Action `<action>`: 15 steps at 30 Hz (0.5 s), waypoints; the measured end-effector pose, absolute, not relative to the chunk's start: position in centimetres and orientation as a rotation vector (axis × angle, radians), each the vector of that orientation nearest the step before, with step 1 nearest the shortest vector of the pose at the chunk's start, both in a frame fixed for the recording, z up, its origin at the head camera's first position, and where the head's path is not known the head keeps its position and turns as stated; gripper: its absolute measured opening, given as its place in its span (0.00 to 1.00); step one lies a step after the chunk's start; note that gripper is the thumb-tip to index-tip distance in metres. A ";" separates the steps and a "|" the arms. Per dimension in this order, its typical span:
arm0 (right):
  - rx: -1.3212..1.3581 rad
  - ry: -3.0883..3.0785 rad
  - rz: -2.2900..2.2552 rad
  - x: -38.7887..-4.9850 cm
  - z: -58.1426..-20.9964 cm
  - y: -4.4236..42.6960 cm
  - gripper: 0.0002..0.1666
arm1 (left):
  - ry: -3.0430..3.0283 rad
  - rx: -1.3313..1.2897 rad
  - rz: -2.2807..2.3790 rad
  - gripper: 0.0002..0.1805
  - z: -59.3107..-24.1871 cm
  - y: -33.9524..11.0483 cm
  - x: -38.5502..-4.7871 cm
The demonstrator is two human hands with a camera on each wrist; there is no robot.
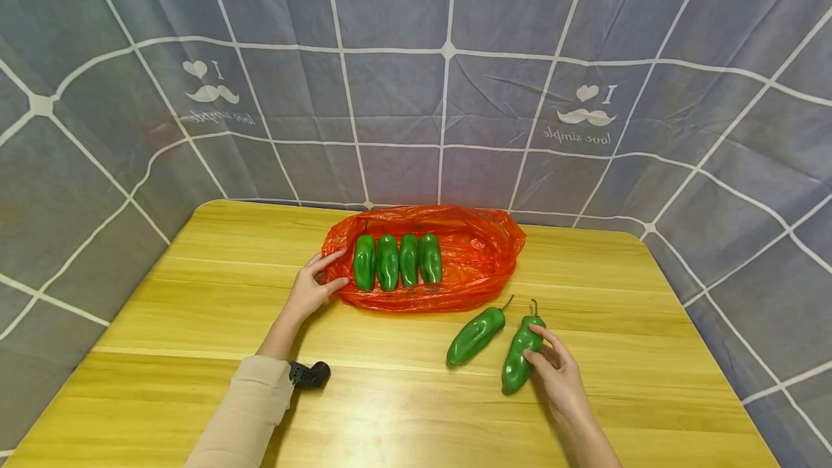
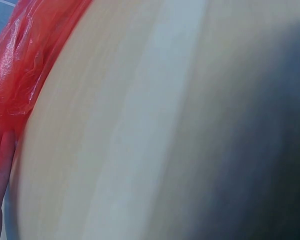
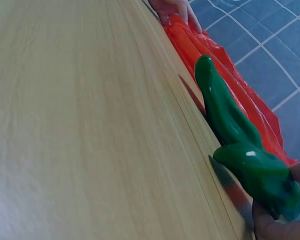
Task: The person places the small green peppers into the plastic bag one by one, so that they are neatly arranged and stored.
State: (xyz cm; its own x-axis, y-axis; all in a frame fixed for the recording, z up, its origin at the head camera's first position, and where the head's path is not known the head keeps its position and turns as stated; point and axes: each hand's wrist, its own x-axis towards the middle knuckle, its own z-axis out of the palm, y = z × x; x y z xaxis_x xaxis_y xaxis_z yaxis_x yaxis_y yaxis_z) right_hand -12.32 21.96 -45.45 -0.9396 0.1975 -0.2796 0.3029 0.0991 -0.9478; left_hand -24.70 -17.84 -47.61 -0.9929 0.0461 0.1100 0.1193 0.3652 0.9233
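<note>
Several green peppers [image 1: 387,263] lie side by side in a red plastic bag [image 1: 471,266], stems toward the back. My left hand [image 1: 310,286] rests at the bag's left end, with thumb and index finger spread apart on the plastic. At the front right, my right hand [image 1: 560,374] pinches a green pepper [image 1: 518,363] between thumb and fingers. In the right wrist view this held pepper [image 3: 262,175] shows at the lower right. Another loose pepper [image 1: 477,336] lies tilted just left of it, in front of the bag.
The wooden table [image 1: 390,410] has its back edge against a grey-blue curtain [image 1: 403,92] with white lines. Curtain also hangs along both sides. A black device [image 1: 310,375] is strapped to the left wrist, at the cuff of a beige sleeve [image 1: 250,403].
</note>
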 end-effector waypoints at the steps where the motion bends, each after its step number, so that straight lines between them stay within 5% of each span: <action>1: 0.508 2.260 -1.988 -12.3 -45.4 22.0 0.30 | -2.536 -0.158 -1.730 0.30 -47.6 -17.8 -24.7; 15: 0.448 2.032 -2.234 -13.5 -44.4 22.8 0.33 | -2.520 -0.182 -1.724 0.29 -47.5 -17.8 -24.8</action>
State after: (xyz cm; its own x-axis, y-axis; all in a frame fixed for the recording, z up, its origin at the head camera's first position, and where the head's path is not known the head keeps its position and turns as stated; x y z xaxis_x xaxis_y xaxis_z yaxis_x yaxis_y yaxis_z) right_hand -13.45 22.78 -44.39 -0.9531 0.1297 -0.2734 0.2599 -0.1117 -0.9592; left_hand -24.78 -17.83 -47.51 -0.9895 0.0510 0.1351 0.1444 0.3586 0.9223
